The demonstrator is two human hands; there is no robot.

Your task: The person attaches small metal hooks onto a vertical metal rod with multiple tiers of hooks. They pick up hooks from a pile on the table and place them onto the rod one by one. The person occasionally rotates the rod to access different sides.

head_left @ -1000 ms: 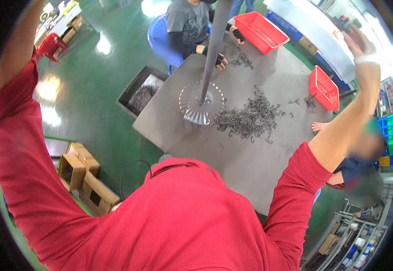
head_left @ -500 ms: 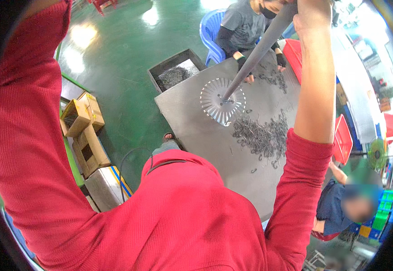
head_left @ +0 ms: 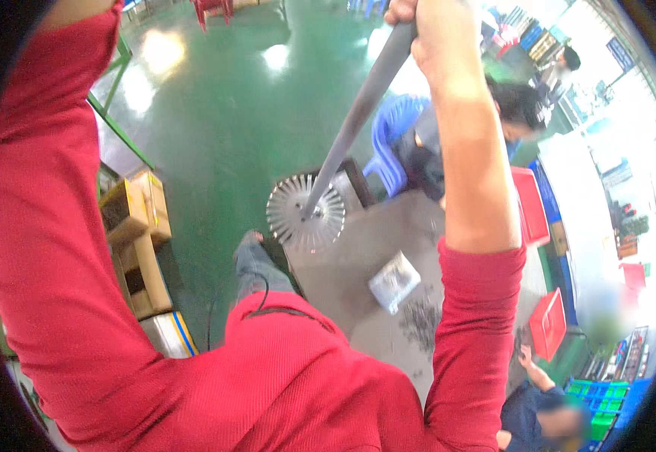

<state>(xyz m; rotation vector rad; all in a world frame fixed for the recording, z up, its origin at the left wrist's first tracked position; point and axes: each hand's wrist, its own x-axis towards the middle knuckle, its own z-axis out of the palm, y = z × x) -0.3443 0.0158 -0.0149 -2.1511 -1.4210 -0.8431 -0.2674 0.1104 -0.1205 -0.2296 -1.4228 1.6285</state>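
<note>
My right hand (head_left: 442, 38) is raised at the top of the view, its fingers wrapped round the upper part of a grey pole (head_left: 358, 117). The pole slants down and left to a round disc (head_left: 289, 213) with radial slots, which hangs over the table's (head_left: 328, 275) far left corner. My left arm (head_left: 49, 196) reaches up along the left edge; its hand is cut off by the frame. Dark small hooks (head_left: 420, 320) lie on the table, partly behind my right arm. Near them sits a whitish, see-through package (head_left: 396, 282).
Beyond the table a person (head_left: 520, 105) leans by a blue plastic chair (head_left: 392, 139). A dark tray (head_left: 358, 183) stands behind the disc. Cardboard boxes (head_left: 136, 207) are stacked at left. Red bins (head_left: 548, 324) and another person (head_left: 531, 414) are at right.
The pole and disc have swung left, from above the table's middle to its corner. My right hand has shifted left too. The package has come into view, and the view has turned.
</note>
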